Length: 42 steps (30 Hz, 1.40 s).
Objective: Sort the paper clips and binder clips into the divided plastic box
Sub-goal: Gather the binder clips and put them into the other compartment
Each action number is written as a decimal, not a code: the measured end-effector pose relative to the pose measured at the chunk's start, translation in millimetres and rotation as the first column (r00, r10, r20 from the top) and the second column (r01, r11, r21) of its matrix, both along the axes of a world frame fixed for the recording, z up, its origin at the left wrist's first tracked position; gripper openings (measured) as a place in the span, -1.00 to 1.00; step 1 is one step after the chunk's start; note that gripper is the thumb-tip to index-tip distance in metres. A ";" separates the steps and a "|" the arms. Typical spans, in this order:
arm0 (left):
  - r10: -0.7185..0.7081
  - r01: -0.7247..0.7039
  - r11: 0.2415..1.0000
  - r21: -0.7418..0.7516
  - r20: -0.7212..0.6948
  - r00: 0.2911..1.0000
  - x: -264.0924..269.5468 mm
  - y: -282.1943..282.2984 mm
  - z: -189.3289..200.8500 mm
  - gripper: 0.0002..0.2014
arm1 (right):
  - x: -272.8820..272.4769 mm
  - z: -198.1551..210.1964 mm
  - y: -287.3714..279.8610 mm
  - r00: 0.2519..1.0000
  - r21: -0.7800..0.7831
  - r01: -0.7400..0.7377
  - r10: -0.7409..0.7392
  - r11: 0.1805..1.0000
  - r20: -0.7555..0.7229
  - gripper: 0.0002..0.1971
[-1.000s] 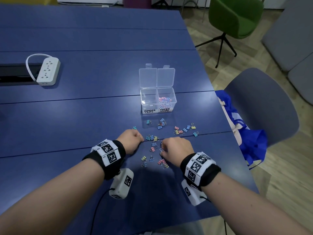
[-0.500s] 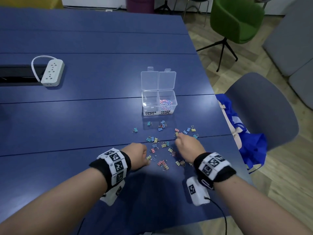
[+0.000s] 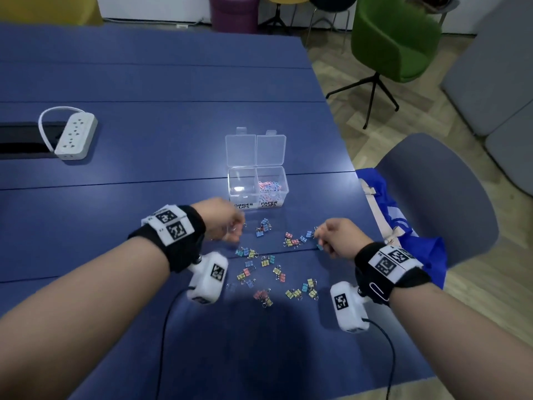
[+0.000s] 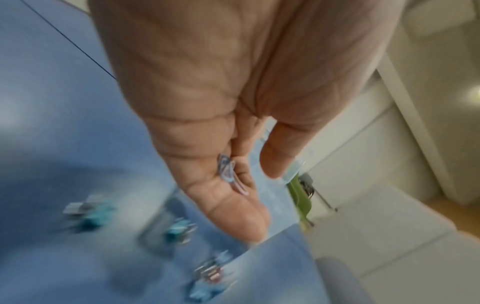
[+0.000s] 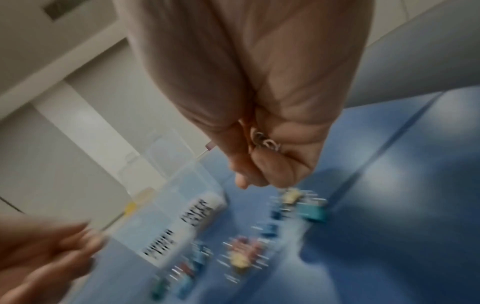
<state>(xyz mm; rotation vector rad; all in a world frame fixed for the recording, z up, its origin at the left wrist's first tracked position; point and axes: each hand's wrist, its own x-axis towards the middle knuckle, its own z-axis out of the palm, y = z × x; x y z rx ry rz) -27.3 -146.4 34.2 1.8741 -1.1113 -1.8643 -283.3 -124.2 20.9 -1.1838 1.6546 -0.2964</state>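
The clear divided box [image 3: 242, 169] stands open on the blue table, labelled BINDER CLIPS left and PAPER CLIPS right. Coloured paper clips [image 3: 269, 187] lie in its right compartment; the left one looks empty. Several small coloured binder clips [image 3: 261, 269] are scattered in front of it. My left hand [image 3: 238, 229] hovers just left of the box front, its fingers curled round a few paper clips [image 4: 228, 172]. My right hand [image 3: 321, 239] hangs over the right edge of the scatter, closed in a fist on thin wire clips [image 5: 265, 142], apparently paper clips. Both wrist views are blurred.
A white power strip [image 3: 75, 134] lies far left beside a dark cable slot. The table's right edge runs close to my right hand, with a grey chair [image 3: 438, 197] and a blue bag [image 3: 403, 226] beyond it. A green chair [image 3: 395, 39] stands further back.
Both hands have lifted off the clip pile and moved forward towards the box, the left one to its front left, the right one further right. More binder clips now lie uncovered.
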 end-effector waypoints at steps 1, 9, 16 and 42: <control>0.070 -0.070 0.998 -0.004 -0.073 0.995 -6.0 -11.4 7.5 -0.74 | 7.1 4.6 -9.2 0.999 -0.012 -0.001 0.002 1.000 0.039 -0.73; 0.426 -0.484 0.863 -0.143 -0.306 0.851 -57.5 -73.0 26.2 -0.64 | 73.3 37.8 -93.0 0.930 0.005 0.149 -0.141 0.989 0.340 -0.75; 0.281 -0.294 0.915 -0.277 -0.086 0.956 -69.2 -76.8 13.1 -0.58 | 77.2 38.2 -110.3 0.938 0.002 0.119 -0.114 0.993 0.329 -0.66; -0.275 0.515 0.818 -0.254 0.614 0.740 4.4 67.8 -35.4 -0.38 | 18.5 -14.0 39.3 0.924 -0.275 -0.274 0.172 0.922 -0.341 -0.69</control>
